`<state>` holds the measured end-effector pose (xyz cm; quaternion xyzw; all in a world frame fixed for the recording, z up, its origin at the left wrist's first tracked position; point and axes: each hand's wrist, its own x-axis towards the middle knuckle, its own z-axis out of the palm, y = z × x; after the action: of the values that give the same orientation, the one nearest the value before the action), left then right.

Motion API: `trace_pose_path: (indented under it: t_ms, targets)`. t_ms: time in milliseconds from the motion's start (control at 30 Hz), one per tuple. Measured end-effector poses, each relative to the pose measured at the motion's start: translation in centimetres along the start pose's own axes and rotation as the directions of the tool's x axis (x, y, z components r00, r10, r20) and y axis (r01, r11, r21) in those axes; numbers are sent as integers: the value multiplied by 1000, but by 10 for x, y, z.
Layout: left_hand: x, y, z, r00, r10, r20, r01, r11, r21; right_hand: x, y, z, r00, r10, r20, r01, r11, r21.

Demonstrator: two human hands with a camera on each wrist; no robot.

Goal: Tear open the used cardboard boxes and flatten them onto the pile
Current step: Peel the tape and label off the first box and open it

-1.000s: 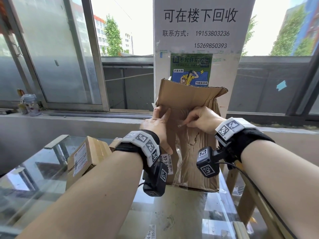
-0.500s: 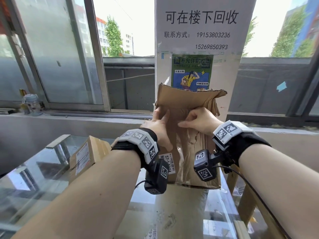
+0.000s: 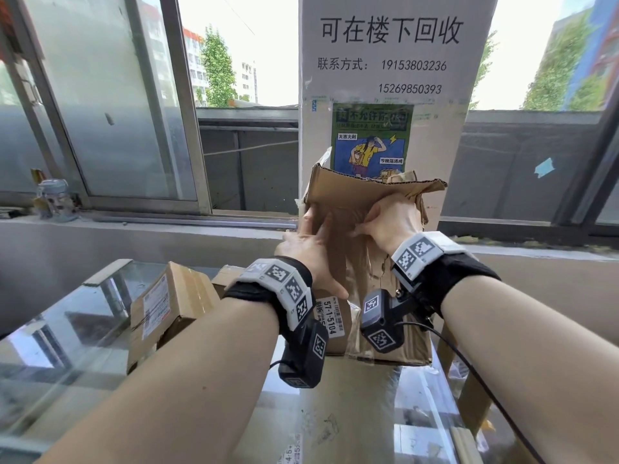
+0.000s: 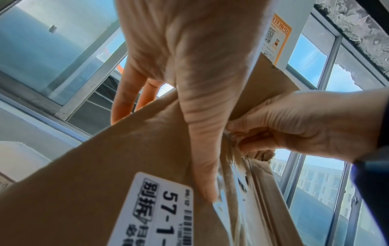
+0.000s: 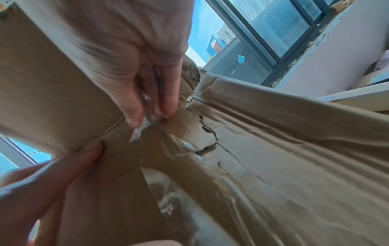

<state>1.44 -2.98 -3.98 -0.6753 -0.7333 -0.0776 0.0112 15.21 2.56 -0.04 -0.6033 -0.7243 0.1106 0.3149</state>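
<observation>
— Now, how are the hands placed?
— The right hand [image 3: 390, 221] is closed in a pinch: a crumpled strip of clear tape [image 5: 147, 114] is held between thumb and forefinger, at the top of the near face of the cardboard box [image 3: 371, 262]. The left hand [image 3: 313, 249] is laid flat, fingers straight, against the left part of that face; its thumb [image 4: 202, 149] is stretched down along the taped seam.

— What is changed from a second ago?
— The right hand has been drawn up and to the right, toward the upper flap, and the tape has been pulled with it. The left hand has been kept pressed in much the same place.

— And the box itself?
— It is stood upright at the far end of the glass tabletop [image 3: 83, 380], before a white pillar [image 3: 395, 95]. Brown corrugated board is seen, creased and cracked along the seam, with a ragged top edge. A white label [image 4: 151, 211] printed 57-1 is stuck low on the near face.

— Anything beside it?
— A smaller sealed carton [image 3: 167, 306], tilted, is lain to the left, near the box.
</observation>
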Motion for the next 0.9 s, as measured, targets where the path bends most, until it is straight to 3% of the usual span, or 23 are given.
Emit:
trace_pose_path:
  t_ms: [133,233,367,600,900]
  targets:
    - [2,-5,-5,999,29,34,-30,999,13,3,1,0,999,-37,-36,35,998,-51]
    - [3,-3,-6,999,33,34,-34,999,32,7,-1,4,996,-89,-6,86,975,-207]
    - [4,-1,-4,1000,11,21,-12,999,53,9,-4,5,989,-138,50,147,949,-280]
    - [8,5,-3,999,-13,37,10,996,92,18,6,9,985,-89,145,121,967,-226]
    - [14,-1,-4,999,-8,39,4,996,90,10,12,6,985,-77,155,96,989,-114]
